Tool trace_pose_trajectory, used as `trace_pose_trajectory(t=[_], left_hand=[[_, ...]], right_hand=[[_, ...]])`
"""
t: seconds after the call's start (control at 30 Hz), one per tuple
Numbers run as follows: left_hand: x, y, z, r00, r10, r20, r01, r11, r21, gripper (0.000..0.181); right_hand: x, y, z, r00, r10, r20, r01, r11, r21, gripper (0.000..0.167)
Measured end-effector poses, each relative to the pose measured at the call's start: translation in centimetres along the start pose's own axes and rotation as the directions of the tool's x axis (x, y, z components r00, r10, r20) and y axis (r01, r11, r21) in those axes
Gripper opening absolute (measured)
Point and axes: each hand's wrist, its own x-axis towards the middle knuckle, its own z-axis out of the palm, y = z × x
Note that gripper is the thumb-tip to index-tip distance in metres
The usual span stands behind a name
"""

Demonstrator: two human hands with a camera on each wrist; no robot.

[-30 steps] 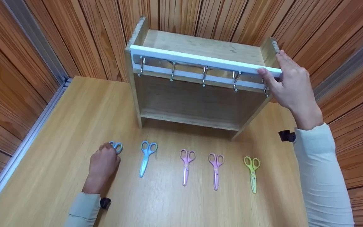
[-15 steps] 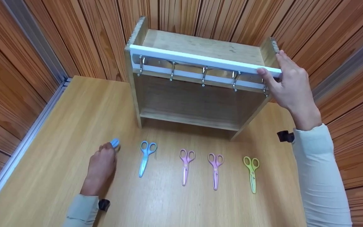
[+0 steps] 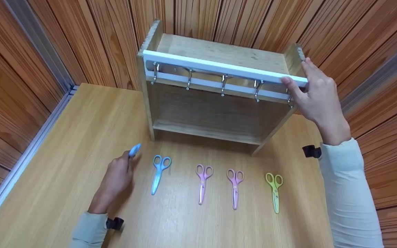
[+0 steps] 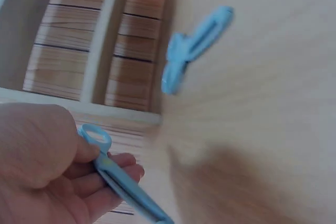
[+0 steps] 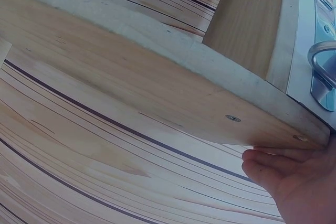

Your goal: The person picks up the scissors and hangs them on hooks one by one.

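Observation:
My left hand (image 3: 115, 177) pinches a pair of light blue scissors (image 3: 135, 150) just above the table, left of the shelf. In the left wrist view, the handle loops of the held scissors (image 4: 128, 187) sit by my thumb, and the blades extend across my fingers. At the upper right corner of the wooden shelf (image 3: 207, 106), my right hand (image 3: 319, 96) grips with the thumb on the white hook rail (image 3: 219, 65) and the fingers along the outer side panel. A second pair of blue scissors (image 3: 159, 174) lies closest to my left hand.
Two pink scissors (image 3: 202, 182) and one yellow-green pair (image 3: 275, 193) lie in a row on the table (image 3: 184, 227), handles toward the shelf. Several metal hooks (image 3: 223, 85) stick out from the rail. Wood-plank walls (image 3: 12, 86) enclose the table.
My left hand has lifted the leftmost blue scissors off the table, turning them and moving slightly right and toward the shelf. My right hand stays on the shelf corner.

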Motion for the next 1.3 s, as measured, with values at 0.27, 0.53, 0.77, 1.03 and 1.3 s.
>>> trace_pose_trajectory(t=[0.27, 0.53, 0.77, 1.03, 1.3], left_hand=[[0.1, 2.0, -1.1, 0.998, -0.006, 0.066, 0.017, 0.985, -0.170, 0.036], [0.2, 4.0, -1.8, 0.997, 0.065, 0.050, -0.048, 0.959, -0.280, 0.041], [0.1, 5.6, -2.8, 0.991, 0.132, 0.007, -0.124, 0.948, -0.295, 0.040], [0.0, 7.6, -4.3, 0.972, 0.218, -0.082, -0.233, 0.924, -0.303, 0.036], [0.6, 9.4, -5.9, 0.962, 0.250, -0.113, -0.274, 0.901, -0.336, 0.035]], right_hand=[[0.0, 0.0, 0.1, 1.000, -0.005, -0.012, 0.005, 1.000, 0.002, 0.083], [0.0, 0.0, 0.1, 1.000, 0.009, -0.014, -0.009, 1.000, 0.008, 0.082], [-0.1, 0.1, 0.1, 1.000, 0.029, -0.001, -0.029, 1.000, 0.008, 0.082], [0.0, 0.1, 0.1, 1.000, 0.024, 0.007, -0.024, 1.000, 0.007, 0.084], [0.0, 0.0, 0.0, 0.999, 0.037, 0.018, -0.037, 0.999, 0.010, 0.085]])
